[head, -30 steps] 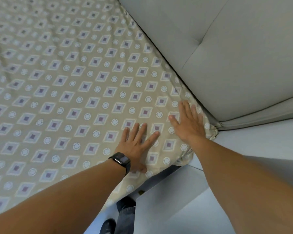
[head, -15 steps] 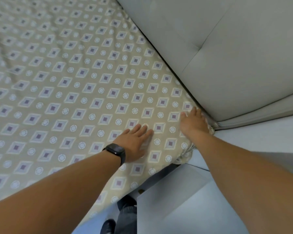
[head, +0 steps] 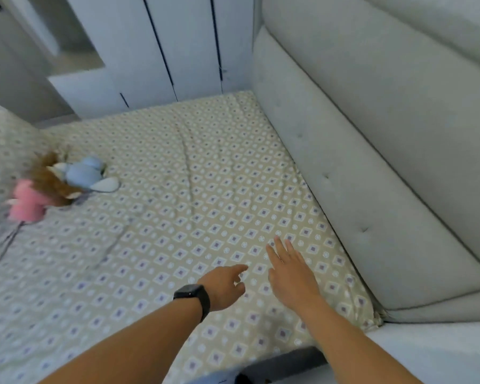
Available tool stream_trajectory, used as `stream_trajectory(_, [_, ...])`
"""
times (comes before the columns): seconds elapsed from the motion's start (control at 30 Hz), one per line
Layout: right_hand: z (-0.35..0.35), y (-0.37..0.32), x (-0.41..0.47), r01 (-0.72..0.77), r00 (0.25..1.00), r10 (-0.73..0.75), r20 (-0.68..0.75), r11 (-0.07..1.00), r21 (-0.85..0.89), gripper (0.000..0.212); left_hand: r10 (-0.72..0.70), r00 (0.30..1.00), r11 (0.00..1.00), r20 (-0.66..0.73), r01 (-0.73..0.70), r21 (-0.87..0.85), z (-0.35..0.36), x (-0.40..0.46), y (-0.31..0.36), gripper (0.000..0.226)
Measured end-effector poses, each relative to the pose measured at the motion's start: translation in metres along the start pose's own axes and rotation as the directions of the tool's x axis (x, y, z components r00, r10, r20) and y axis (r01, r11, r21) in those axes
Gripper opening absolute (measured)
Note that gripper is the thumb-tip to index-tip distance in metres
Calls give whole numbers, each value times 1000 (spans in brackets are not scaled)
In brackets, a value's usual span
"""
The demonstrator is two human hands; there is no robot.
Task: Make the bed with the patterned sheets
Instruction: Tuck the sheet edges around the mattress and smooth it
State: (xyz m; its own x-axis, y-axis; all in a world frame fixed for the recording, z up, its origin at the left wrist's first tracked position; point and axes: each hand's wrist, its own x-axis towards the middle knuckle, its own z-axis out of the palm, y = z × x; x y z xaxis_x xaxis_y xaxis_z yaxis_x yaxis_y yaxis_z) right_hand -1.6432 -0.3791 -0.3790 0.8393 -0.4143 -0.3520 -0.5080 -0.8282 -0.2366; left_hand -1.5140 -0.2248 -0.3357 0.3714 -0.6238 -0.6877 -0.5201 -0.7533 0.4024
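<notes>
Step in hand, judged: smoothing patterned sheet (head: 194,212) flat over bed.
- Sheet location: spread across mattress, one edge against padded headboard (head: 372,151), near corner tucked at lower right.
- Left hand (head: 223,289): fingers loosely extended, gripping nothing; contact with sheet not clear.
- Right hand (head: 291,270): fingers straight, holding nothing, flat near sheet.
- Method: press palms flat, sweep outward toward long creases mid-sheet.
- Soft toys (head: 58,184) sit far left; lift before smoothing there.
- Long axis: cannot tell; far edge meets wardrobe doors (head: 178,51).

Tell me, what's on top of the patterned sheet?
On the patterned sheet lie soft toys, a blue one and a pink one. The left hand and right hand reach over it. The sheet hides everything underneath.
</notes>
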Motion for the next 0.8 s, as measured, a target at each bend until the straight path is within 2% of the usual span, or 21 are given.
stream_trajectory(0.07, [-43, -46, -26, 29, 999, -26, -40, 997, 72, 62, -50, 998, 998, -44, 47, -51, -27, -72, -10, 49])
stream_trajectory(0.17, [-74, -93, -51, 28, 999, -22, -39, 986, 167, 62, -98, 991, 988, -93, 85, -129, -39, -136, -28, 42])
stream_trajectory(0.3, [-82, -153, -78, 123, 992, -119, -39, 981, 151, 61, -172, 976, 976, -137, 149, -160, -24, -208, -77, 38])
stream_trajectory(0.47, [-73, -224, -103, 194, 979, -198, 39, 977, 84, 62, -258, 958, 958, -129, 236, -160, 3, -274, -143, 41])
stream_trajectory(0.7, [-72, -323, -124, 247, 969, -245, -37, 968, 50, 62, -169, 944, 978, -282, 125, -167, -24, -325, -192, 37])
stream_trajectory(0.8, [-68, -362, -142, 262, 964, -258, -68, 963, 55, 62, -109, 949, 989, -295, 73, -130, -28, -343, -214, 37])
